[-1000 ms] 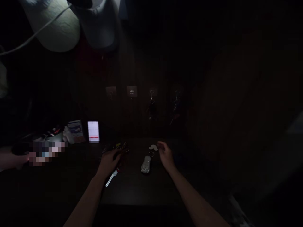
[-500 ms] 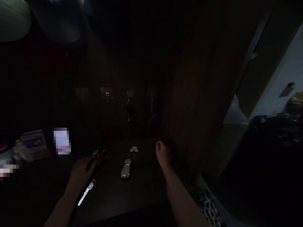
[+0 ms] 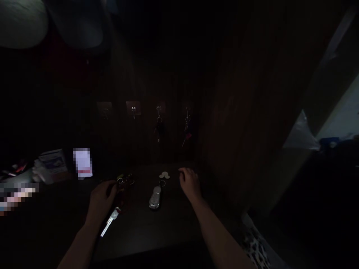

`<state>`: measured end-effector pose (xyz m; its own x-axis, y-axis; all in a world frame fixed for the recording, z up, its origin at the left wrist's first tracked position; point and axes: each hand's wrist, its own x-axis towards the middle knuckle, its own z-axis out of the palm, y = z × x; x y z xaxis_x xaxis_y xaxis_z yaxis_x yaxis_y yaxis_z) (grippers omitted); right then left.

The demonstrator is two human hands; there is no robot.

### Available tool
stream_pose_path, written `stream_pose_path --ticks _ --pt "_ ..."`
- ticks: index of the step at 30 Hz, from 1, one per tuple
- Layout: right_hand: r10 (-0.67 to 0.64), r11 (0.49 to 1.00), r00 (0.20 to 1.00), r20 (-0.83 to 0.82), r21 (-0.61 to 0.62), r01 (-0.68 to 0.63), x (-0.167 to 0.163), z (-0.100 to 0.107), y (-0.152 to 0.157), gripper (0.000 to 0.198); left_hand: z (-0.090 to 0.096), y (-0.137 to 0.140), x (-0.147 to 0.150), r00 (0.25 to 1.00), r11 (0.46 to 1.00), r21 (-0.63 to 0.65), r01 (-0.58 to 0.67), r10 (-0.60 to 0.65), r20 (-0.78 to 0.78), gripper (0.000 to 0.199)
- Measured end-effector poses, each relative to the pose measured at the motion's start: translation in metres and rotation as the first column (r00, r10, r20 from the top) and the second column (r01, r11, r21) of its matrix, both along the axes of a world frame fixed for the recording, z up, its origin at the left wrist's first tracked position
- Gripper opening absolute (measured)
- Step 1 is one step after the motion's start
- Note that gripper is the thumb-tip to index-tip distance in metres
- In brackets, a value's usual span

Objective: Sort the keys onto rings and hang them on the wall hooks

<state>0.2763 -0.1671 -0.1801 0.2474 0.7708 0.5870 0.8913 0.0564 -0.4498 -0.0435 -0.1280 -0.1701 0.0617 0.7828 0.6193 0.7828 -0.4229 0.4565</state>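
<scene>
On a dark shelf, my left hand (image 3: 101, 200) is at a bunch of keys (image 3: 126, 180) with rings and small yellow and reddish parts. Its thumb and fingers come together at the left of a ring. From the bunch a silver key (image 3: 110, 222) points toward me. My right hand (image 3: 190, 184) rests farther right, its fingers loosely stretched and nothing seen in them. Between the hands lies a silver key fob (image 3: 155, 198) with a ring. Just behind it is a pale three-lobed flat piece (image 3: 164, 175). Dim light hides fine detail.
On the back panel are several hooks (image 3: 134, 109); two at the right carry keys (image 3: 159, 129) and keys with a pink part (image 3: 187, 134). At left stand a box (image 3: 56, 164) and a blurred white item (image 3: 83, 162). Caps (image 3: 24, 24) hang above. A side panel (image 3: 224, 149) bounds the right.
My right hand has loosened from a fist and shifted slightly left, fingers now stretched out. The left thumb and fingertips have drawn closer at the key ring. The view has turned slightly left.
</scene>
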Motion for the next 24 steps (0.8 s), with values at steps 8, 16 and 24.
stream_pose_path --ticks 8,16,24 --pt "0.436 0.895 0.894 0.104 -0.154 -0.419 -0.038 0.006 -0.009 0.022 0.001 -0.001 0.0 1.0 0.999 0.04 0.019 -0.02 0.022 0.028" --pt "0.57 0.8 0.821 0.033 -0.253 -0.544 -0.042 0.009 -0.011 0.04 0.004 -0.005 0.022 0.991 0.986 0.115 0.117 -0.109 -0.074 0.027" --pt "0.402 0.902 0.916 0.004 -0.176 -0.395 -0.037 -0.001 0.005 0.039 0.019 0.001 0.074 0.904 0.906 -0.181 0.384 -0.408 -0.127 0.026"
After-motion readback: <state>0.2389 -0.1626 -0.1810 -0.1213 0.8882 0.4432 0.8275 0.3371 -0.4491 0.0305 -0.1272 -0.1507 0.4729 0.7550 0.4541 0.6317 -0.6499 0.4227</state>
